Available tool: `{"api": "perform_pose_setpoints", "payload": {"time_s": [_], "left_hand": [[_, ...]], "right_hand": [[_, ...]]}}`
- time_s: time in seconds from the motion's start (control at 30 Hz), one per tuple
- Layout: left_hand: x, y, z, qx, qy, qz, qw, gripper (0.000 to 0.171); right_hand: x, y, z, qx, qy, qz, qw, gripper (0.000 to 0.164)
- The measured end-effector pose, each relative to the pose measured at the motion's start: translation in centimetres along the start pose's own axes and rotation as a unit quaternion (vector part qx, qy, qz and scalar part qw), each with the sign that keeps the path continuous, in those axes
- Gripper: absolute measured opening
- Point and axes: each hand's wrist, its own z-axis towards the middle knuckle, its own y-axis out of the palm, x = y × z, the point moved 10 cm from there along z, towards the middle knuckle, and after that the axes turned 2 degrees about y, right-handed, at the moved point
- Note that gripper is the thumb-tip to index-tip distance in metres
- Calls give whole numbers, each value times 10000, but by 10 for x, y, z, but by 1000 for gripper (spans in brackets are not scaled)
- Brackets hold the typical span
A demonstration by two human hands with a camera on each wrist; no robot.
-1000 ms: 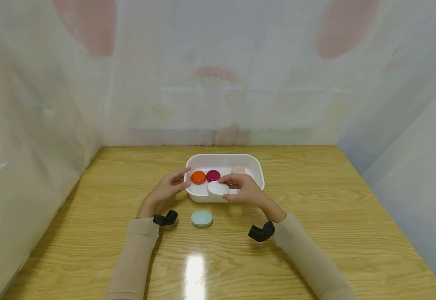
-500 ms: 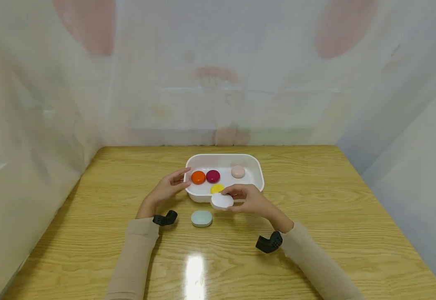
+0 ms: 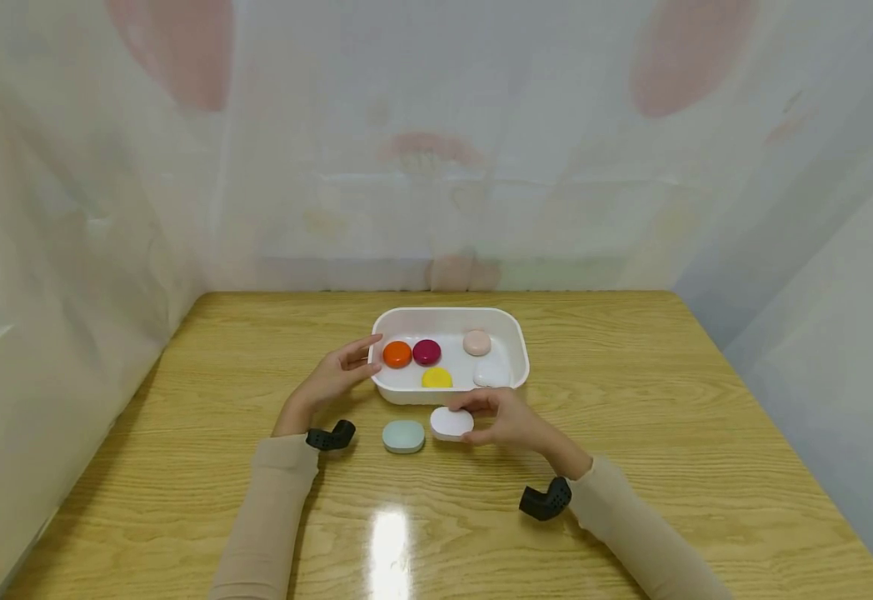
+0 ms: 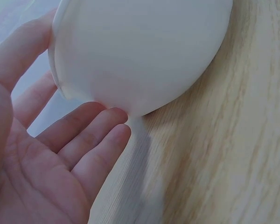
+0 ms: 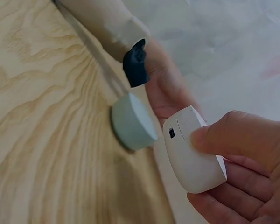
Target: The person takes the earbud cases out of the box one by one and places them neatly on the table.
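Note:
My right hand [image 3: 502, 417] pinches a small white oval case [image 3: 451, 423] between thumb and fingers, just in front of a white tray [image 3: 455, 396]. In the right wrist view a thin seam and a small dark slot show on the white case's side. A pale green oval case [image 3: 403, 437] of like shape lies on the wooden table to its left. My left hand [image 3: 337, 371] holds the tray's left end; in the left wrist view its thumb and a finger reach over the rim while other fingers [image 4: 100, 154] touch the outer wall.
Inside the tray lie an orange round piece [image 3: 396, 354], a magenta one [image 3: 426, 352], a pale pink one [image 3: 476, 342], a yellow one [image 3: 437, 378] and a whitish one [image 3: 491, 373]. Black wrist devices [image 3: 546, 498] sit at both cuffs. A pale patterned curtain [image 3: 436, 217] encloses the table's far side.
My right hand has carried the white case from over the tray's front edge toward me and slightly right, beside the green case. The yellow and whitish pieces came into view. My left hand stays put.

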Motion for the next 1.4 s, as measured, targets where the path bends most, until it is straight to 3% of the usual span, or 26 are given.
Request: {"api": "perform_pose_setpoints", "payload": {"time_s": [0.43, 0.67, 0.9, 1.13, 1.4], "left_hand": [[-1, -1, 0, -9, -45, 46, 10000, 63], [-4, -2, 2, 25, -68, 56, 10000, 63], [-5, -1, 3, 4, -125, 8, 9999, 63], [-4, 0, 1, -1, -145, 60, 9999, 62], [-7, -3, 2, 35, -197, 42, 9998, 64]], "right_hand": [[21, 12, -1, -132, 60, 486, 9987, 39], [22, 19, 1, -168, 50, 318, 9993, 38], [18, 20, 3, -163, -95, 97, 9998, 37], [17, 19, 2, -131, -22, 221, 9997, 40], [0, 11, -1, -16, -329, 49, 9994, 41]]}}
